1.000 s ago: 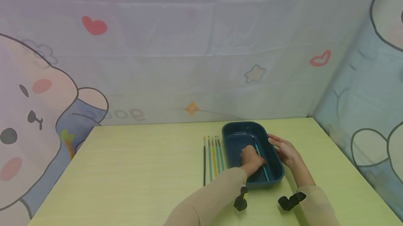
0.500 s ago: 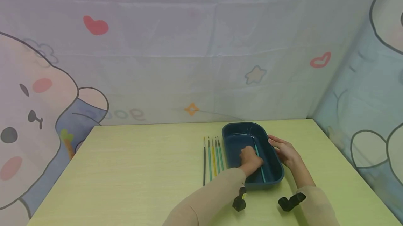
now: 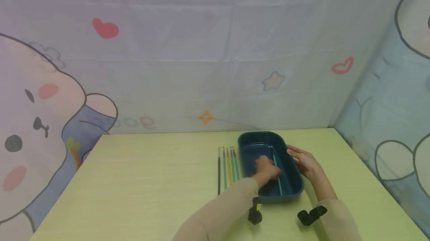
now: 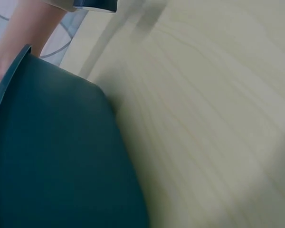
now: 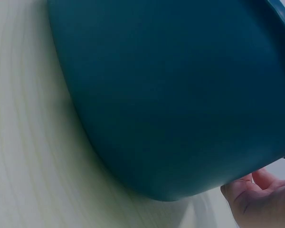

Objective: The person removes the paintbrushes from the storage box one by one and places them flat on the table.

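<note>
A dark blue tray (image 3: pixel 248 155) with raised walls stands on the table. Inside it lies a teal-handled paintbrush (image 3: pixel 280 187), bristle end toward the back. My left hand (image 3: pixel 267 168) reaches into the tray and holds the paintbrush near its middle, thumb side across the handle; its fingertips are hidden. At the tray's right wall, my right hand (image 3: pixel 305 163) grips the rim from outside. In the right wrist view, the right hand (image 5: pixel 256 194) shows beside the tray's outer wall (image 5: pixel 171 104). The left wrist view shows mostly the tray's outside (image 4: pixel 61 142).
Several paintbrushes (image 3: pixel 229 166) with black, teal and yellow handles lie side by side just left of the tray, partly behind my left sleeve (image 3: pixel 228 203). The pale wood table (image 3: pixel 151 181) meets a printed cloth backdrop (image 3: pixel 174 84) at the back and right.
The left hand has shifted slightly left inside the tray. The paintbrush's near end has swung left, so it lies closer to parallel with the others. The right hand stays at the rim.
</note>
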